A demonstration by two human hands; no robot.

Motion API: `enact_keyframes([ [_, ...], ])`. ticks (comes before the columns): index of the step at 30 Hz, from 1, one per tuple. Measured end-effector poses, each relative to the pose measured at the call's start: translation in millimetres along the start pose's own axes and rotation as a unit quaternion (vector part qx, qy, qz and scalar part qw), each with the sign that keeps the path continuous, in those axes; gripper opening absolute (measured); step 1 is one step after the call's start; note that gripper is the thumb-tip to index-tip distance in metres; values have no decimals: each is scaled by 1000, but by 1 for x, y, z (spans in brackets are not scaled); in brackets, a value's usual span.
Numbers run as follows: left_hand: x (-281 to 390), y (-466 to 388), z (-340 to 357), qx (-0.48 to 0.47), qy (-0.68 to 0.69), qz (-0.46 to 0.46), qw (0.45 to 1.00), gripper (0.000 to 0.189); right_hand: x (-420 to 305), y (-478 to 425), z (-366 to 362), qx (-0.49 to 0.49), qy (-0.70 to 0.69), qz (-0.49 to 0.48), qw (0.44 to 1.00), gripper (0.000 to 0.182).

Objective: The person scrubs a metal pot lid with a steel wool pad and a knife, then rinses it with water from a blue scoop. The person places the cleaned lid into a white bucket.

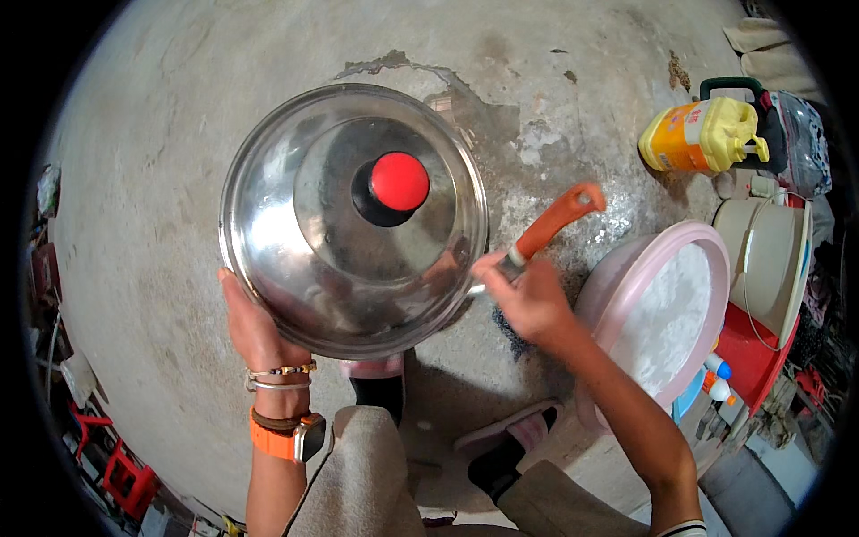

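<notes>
A domed stainless-steel lid (268, 215) with a red-topped black knob (399, 182) is before me, above the concrete floor. My left hand (258, 325) grips its near left rim, most of the fingers hidden beneath it. At the right rim, my right hand (527, 295), blurred, closes around the metal base of an orange handle (553, 221) with a hanging hole. The handle points up and right, away from the lid. Whether it belongs to a pan under the lid, I cannot tell.
Right of my right forearm stands a pink basin (694, 235) of cloudy, foamy water. Beyond it are a cream bucket (728, 248), a red basin (758, 356) and a yellow jug (725, 137). A red plastic stool (131, 480) lies at lower left. My slippered feet (517, 429) are below.
</notes>
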State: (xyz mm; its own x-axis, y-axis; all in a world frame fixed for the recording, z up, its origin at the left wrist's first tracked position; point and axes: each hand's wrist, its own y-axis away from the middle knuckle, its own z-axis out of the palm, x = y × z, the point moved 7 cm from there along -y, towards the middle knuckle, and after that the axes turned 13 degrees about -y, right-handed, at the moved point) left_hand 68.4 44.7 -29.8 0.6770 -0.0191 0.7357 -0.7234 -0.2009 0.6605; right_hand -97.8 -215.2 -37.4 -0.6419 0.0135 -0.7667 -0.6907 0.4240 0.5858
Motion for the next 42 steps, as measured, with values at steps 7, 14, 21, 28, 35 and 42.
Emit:
enact_keyframes([
  [7,-1,1,-2,19,-5,-11,1000,59,2,-4,-4,-10,-70,-36,997,14],
  [14,1,2,-4,22,-21,-20,999,61,1,0,2,-13,-55,-33,998,15],
  [21,1,4,-2,37,-23,-31,999,61,-6,8,9,7,-121,-130,984,18],
  [28,-4,-1,-4,-21,-13,-19,1000,63,12,11,-3,19,-152,-67,986,16],
  [35,-3,0,-2,-26,-6,-15,1000,63,-1,26,8,-18,-134,-88,987,13],
  [42,-2,2,-1,-16,-15,-20,1000,64,5,34,9,-32,-133,-73,988,11],
])
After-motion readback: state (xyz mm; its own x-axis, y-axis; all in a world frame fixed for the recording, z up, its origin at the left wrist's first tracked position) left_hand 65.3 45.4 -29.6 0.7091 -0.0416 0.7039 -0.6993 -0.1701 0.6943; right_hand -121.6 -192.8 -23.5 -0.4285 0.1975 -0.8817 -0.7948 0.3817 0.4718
